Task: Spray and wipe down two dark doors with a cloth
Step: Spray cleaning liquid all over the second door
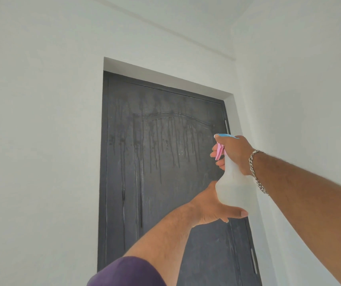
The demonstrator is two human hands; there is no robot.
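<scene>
A dark grey panelled door (161,162) fills the middle of the head view, its upper half streaked with wet drips running down. My right hand (233,153) grips the neck of a translucent white spray bottle (233,186) with a blue top and pink trigger, fingers curled over the trigger, nozzle aimed at the door. My left hand (213,207) cups the bottle's base from below, thumb stretched under it. No cloth is in view.
White walls (41,141) surround the door, with a white recessed frame (165,77) above it. A side wall (310,100) stands close on the right. Metal hinges (253,261) show along the door's right edge.
</scene>
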